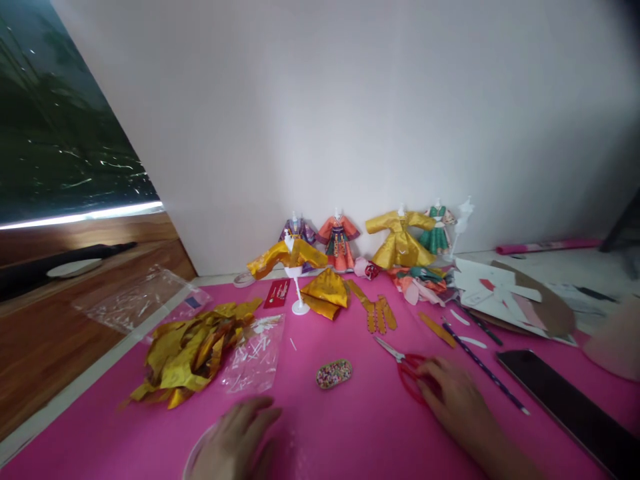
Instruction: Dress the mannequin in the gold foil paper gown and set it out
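Note:
My right hand (453,393) has its fingers on the red handles of the scissors (411,373), which lie on the pink mat (320,427) with the blades pointing up and left. At the bottom, left of centre, my left hand (240,437) is spread over a pale round rim (196,453), mostly hidden; nothing shows between its fingers. Between the hands sits a small oval case of coloured beads (334,374). Farther back, a white doll stand (299,293) wears a gold top (305,253), beside a folded gold piece (327,292). Cut gold strips (377,313) lie to the right.
Gold fabric scraps (190,350) and a clear bag of white sticks (257,353) lie left. Small dressed forms (339,237) line the wall. A phone (565,407), a dark pencil (487,370) and paper pieces (485,283) lie right.

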Action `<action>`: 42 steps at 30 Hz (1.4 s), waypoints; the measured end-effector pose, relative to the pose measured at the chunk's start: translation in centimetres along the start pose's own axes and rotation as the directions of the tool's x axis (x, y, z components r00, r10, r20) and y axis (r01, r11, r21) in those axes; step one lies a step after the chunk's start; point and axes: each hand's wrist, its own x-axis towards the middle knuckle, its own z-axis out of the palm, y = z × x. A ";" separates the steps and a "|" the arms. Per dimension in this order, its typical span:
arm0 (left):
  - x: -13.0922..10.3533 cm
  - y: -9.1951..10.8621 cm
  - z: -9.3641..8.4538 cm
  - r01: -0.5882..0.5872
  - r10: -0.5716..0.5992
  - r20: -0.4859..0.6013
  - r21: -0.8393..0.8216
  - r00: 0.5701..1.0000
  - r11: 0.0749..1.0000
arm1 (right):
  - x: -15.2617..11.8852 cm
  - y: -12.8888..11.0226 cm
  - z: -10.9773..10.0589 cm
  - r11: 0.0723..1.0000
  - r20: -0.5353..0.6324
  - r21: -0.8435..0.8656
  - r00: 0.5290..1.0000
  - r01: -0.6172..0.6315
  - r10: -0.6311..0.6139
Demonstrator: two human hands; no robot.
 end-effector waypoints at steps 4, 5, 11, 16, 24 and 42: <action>5.9 3.0 0.9 0.045 -0.009 0.317 -0.107 0.948 0.993 | 0.2 -0.1 0.0 1.000 -0.010 0.006 1.000 0.011 -0.011; 7.0 3.5 1.1 0.069 -0.014 0.383 -0.130 0.924 0.989 | 0.2 -0.1 -0.1 1.000 -0.010 0.005 1.000 0.013 -0.013; 10.5 4.7 2.5 0.062 0.022 0.452 -0.169 0.892 0.984 | 0.4 -0.2 -0.4 1.000 -0.007 -0.003 1.000 0.006 -0.006; 10.7 4.7 3.9 0.063 0.025 0.466 -0.171 0.884 0.983 | 0.5 -0.2 -0.8 1.000 0.011 0.000 1.000 -0.004 0.004; 11.7 4.0 4.8 0.085 -0.008 0.437 -0.158 0.899 0.984 | 0.5 -0.2 -1.0 1.000 0.024 -0.003 1.000 -0.016 0.016; 15.7 4.0 5.3 0.002 0.016 0.382 -0.045 0.924 0.999 | 0.6 -0.2 -0.8 0.992 -0.099 -0.062 0.990 -0.107 0.101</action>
